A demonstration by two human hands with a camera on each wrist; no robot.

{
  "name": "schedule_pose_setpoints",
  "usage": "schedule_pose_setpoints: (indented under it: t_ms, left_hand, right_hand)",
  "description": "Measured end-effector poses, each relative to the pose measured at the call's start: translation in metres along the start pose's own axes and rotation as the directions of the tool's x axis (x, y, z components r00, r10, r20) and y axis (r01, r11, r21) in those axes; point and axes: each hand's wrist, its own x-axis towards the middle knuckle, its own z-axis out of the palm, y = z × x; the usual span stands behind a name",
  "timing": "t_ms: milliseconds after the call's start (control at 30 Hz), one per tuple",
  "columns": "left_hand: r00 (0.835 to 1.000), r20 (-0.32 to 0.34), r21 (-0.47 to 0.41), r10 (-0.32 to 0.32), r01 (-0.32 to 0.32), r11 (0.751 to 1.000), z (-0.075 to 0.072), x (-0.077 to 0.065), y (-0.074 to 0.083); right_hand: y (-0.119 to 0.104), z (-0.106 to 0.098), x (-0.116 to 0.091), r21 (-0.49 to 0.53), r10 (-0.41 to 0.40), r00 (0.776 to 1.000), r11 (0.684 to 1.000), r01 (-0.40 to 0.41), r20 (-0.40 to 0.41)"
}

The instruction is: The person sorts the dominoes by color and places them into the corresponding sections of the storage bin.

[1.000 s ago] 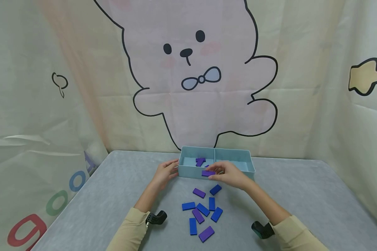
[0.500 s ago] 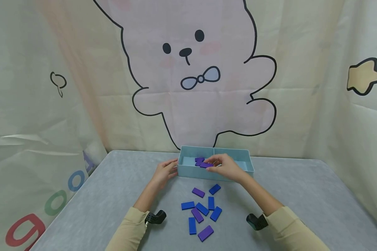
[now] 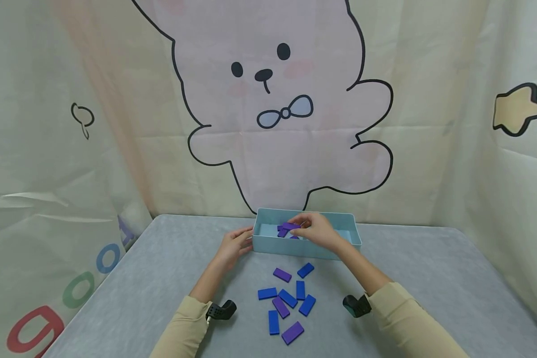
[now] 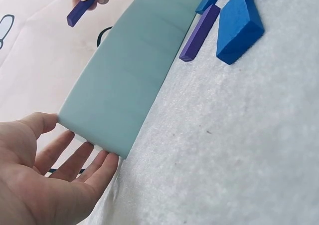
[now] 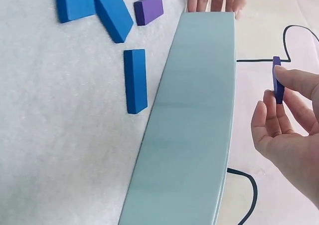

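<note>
A light blue two-compartment box [image 3: 277, 244] stands at the back of the table. My left hand [image 3: 232, 248] touches its left end with fairly straight fingers, as the left wrist view shows [image 4: 65, 175]. Over the left compartment, my right hand [image 3: 319, 231] pinches a purple block [image 5: 277, 80] between thumb and fingers, above the box's rim in the right wrist view. Several purple blocks [image 3: 282, 233] lie in that compartment, partly hidden by the held block and the front wall. The right compartment is partly covered by the right hand and forearm.
In front of the box, several blue blocks [image 3: 267, 293] and a few purple blocks [image 3: 293, 332] lie scattered on the grey table [image 3: 179, 278]. A printed curtain [image 3: 429, 164] hangs right behind the table.
My right hand has carried the purple block from in front of the box, up and inward, over the left compartment. The left hand stays at the box's left end.
</note>
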Motion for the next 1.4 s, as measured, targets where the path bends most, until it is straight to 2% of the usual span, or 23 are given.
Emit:
schedule_pose_setpoints:
  t_ms: [500,1067,1400]
  left_hand:
    - [1.0,0.001,0.0,-0.005,0.005,1.0,0.0,0.0,0.0]
    - [1.0,0.005,-0.007,0.0,0.0,1.0,0.001,-0.002,-0.001]
    - [1.0,0.004,-0.002,0.0,0.001,1.0,0.001,-0.003,0.0]
  right_hand:
    - [-0.002,-0.006,0.015,0.012,0.011,0.999,1.0,-0.01,-0.047]
    - [-0.004,-0.009,0.033,0.05,0.073,0.991,0.996,-0.068,-0.116]
    - [-0.004,-0.015,0.038,0.074,0.148,0.978,0.988,-0.139,-0.15]
